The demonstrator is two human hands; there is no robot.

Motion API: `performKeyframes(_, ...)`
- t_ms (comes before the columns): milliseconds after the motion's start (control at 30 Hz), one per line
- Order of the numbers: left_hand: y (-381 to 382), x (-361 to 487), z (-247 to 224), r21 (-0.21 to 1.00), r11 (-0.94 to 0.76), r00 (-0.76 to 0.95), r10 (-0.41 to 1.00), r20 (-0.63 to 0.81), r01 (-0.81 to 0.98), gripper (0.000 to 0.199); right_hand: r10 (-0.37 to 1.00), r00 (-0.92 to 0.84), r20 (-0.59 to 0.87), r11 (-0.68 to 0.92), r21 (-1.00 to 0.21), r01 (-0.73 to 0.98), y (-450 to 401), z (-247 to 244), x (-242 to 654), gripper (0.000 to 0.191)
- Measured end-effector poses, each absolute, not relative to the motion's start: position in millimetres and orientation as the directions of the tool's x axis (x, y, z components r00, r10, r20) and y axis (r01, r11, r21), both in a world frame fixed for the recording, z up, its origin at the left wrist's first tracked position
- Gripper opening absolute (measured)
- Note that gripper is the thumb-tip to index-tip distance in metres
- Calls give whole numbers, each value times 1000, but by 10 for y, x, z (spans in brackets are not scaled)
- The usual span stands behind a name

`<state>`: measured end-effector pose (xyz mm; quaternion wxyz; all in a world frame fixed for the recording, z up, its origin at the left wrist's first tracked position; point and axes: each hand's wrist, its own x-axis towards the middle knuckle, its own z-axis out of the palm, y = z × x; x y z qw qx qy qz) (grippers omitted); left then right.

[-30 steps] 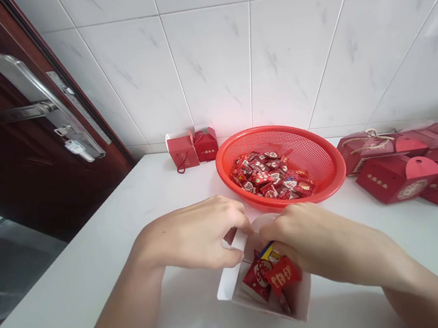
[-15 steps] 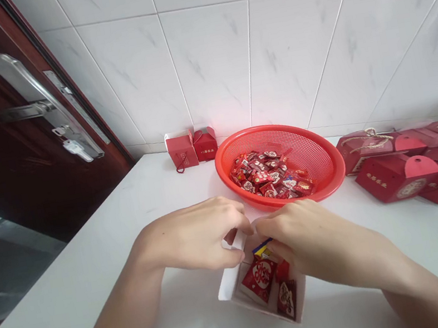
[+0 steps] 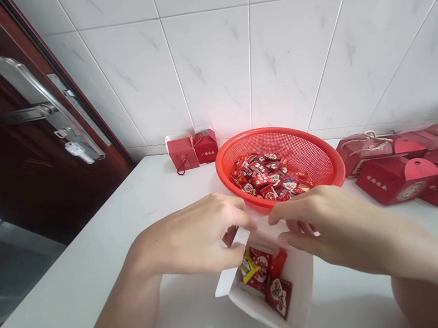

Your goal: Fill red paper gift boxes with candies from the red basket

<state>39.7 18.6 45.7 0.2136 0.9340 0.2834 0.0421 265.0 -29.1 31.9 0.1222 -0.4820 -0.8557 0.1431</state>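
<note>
Left hand (image 3: 193,236): thumb and fingers closed on flap edge of open candy box (image 3: 302,276). Right hand (image 3: 326,221): fingers parted, thumb apart, over box's right side; contact unclear. Box on white table (image 3: 192,327), tilted, wrapped candies (image 3: 279,296) inside. Beyond: red mesh basket (image 3: 316,149), candy pile (image 3: 261,177) in it. Red gift boxes (image 3: 395,181) right, small red boxes (image 3: 184,153) left.

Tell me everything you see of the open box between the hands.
The open box looks like thin card, plain white inside, with flaps at its upturned mouth. A few wrapped sweets, red and yellow, lie inside. The left hand grips its left flap; the right hand is by its far edge, contact unclear. It sits askew, nearer the camera than the red basket.
</note>
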Motion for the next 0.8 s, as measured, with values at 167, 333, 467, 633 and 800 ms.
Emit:
performKeyframes(167, 182, 361, 503, 572, -666, 786, 615, 59, 478, 38, 859, -498, 116, 499, -401, 768, -293, 399, 2800, 10)
performKeyframes(333, 290, 310, 511, 675, -570, 627, 752, 201, 468, 31, 878, -450, 164, 472, -458, 753, -236, 448, 2884, 14)
performKeyframes(467, 400, 277, 521, 814, -439, 500, 838, 219, 380, 24, 894, -405, 193, 446, -484, 753, -172, 458, 2945, 25)
performKeyframes(633, 447, 225, 564, 915, -283, 462, 878, 126, 288, 23, 914, -379, 143, 391, -555, 734, -116, 467, 3023, 39)
performKeyframes(800, 409, 215, 596, 944, -229, 519, 852, 76, 239, 19, 883, -455, 119, 434, -578, 691, -72, 455, 3031, 53)
